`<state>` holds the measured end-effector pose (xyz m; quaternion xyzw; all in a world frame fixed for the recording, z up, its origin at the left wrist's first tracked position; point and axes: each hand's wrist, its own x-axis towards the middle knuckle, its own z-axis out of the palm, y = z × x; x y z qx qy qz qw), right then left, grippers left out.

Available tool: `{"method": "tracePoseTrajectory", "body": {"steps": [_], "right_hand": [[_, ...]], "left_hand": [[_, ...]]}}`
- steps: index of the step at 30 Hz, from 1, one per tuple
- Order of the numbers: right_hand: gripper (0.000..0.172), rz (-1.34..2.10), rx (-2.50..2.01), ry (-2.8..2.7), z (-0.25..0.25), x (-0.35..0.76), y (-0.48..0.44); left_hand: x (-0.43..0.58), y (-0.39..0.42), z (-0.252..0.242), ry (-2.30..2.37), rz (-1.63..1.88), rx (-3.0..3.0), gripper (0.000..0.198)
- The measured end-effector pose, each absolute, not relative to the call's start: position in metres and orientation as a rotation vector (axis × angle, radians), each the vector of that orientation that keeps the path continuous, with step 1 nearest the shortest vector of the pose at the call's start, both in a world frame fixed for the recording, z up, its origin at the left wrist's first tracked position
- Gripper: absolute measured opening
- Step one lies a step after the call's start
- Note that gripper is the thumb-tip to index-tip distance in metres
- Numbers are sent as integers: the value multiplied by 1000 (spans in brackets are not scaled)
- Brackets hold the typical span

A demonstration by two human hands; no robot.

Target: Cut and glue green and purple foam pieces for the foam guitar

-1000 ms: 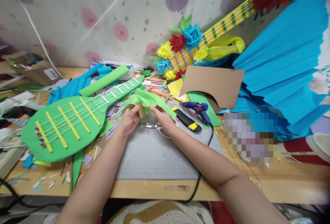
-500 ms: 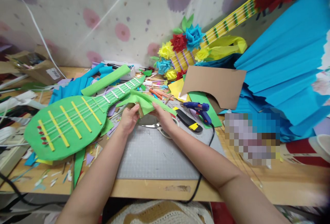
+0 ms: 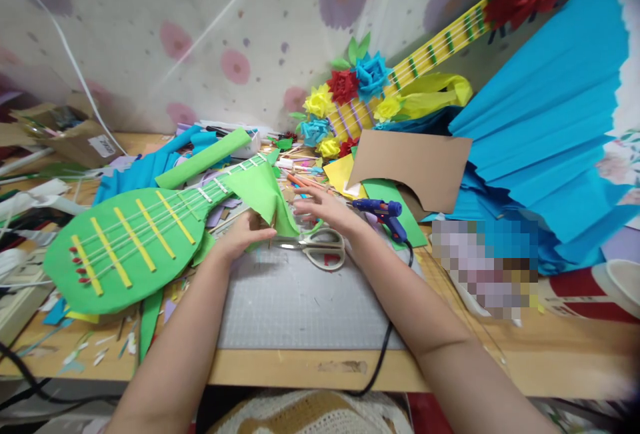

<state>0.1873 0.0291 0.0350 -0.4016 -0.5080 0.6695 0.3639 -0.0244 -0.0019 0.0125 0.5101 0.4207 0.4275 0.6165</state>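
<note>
The green crepe-paper sheet (image 3: pixel 261 195) stands raised over the far edge of the grey gridded cutting mat (image 3: pixel 300 301). It droops in a loose fold just beside the neck of the flat green cardboard guitar with yellow strips (image 3: pixel 125 237). The left hand (image 3: pixel 243 234) has its fingers closed on the sheet's lower edge, pinching it from below. The right hand (image 3: pixel 324 211) is just to the right of the sheet with its fingers spread and holds nothing. It hovers over a scatter of orange and pink sticks (image 3: pixel 305 181). The cream-handled steel scissors (image 3: pixel 320 247) lie on the mat right beneath that wrist. The blue hot-glue gun with a black cord (image 3: pixel 383 211) rests near the right hand, on a flat green sheet below a cut piece of brown cardboard (image 3: pixel 413 164).

An open brown cardboard box (image 3: pixel 67 134) sits at the far left of the wooden table (image 3: pixel 550 347). It carries a white label (image 3: pixel 103 146) whose print is too small to read, and its contents are dark and unclear. Against the flowered wall leans a yellow cardboard guitar trimmed with paper flowers (image 3: pixel 350 97), and beside it is a large pleated blue paper fan (image 3: pixel 545 134).
</note>
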Motion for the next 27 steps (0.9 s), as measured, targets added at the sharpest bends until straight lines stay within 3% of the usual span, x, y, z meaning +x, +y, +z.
{"method": "tracePoseTrajectory", "body": {"steps": [3, 8, 14, 16, 20, 23, 25, 27], "right_hand": [[39, 1626, -990, -1493, 29, 176, 23], [10, 1634, -1094, -1284, 20, 170, 28], [8, 1624, -1174, -1034, 23, 173, 30], [20, 1556, -1182, -1079, 27, 175, 32], [71, 1260, -1098, -1226, 45, 178, 54], [82, 1143, -1014, -1450, 63, 180, 78], [70, 1149, -1033, -1625, 72, 181, 90], [40, 1224, -1092, -1807, 78, 183, 97]], "left_hand": [[-22, -5, 15, 879, 940, 1215, 47], [-28, -2, 12, 927, 933, 1200, 48], [-39, 9, 12, 933, 942, 1092, 43], [-41, 14, 18, 968, 844, 1086, 41], [-45, 29, 42, 1001, 605, 1207, 35], [-45, 40, 63, 954, 469, 1280, 39], [-46, 46, 71, 991, 483, 1296, 44], [-49, 50, 76, 1075, 513, 1293, 45]]}}
